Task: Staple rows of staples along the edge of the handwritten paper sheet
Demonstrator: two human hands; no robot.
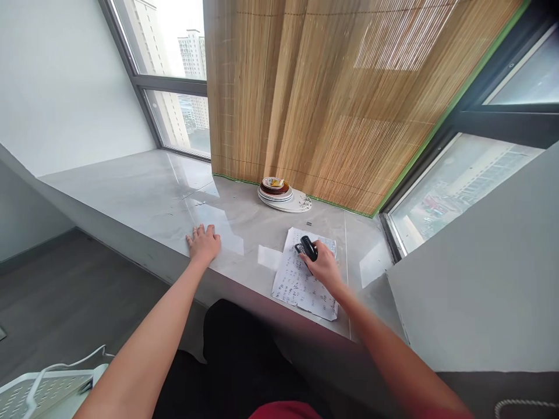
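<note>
My right hand (324, 266) is wrapped round a black stapler (308, 248), which it holds over the upper part of some white paper sheets (290, 278) covered in handwriting. The sheets lie near the front edge of the grey tiled sill. Whether the stapler touches the paper cannot be made out. To the left, my left hand (204, 242) rests flat on the sill with its fingers apart, holding nothing. Just beyond the sheets lies a small grey item (309, 223), perhaps a strip of staples.
Stacked plates (275, 195) stand at the back of the sill (144, 203), against a bamboo blind (297, 99). Windows are at both sides, and a white wall (480, 273) rises at the right. A white basket (52, 390) with a cable is at the lower left.
</note>
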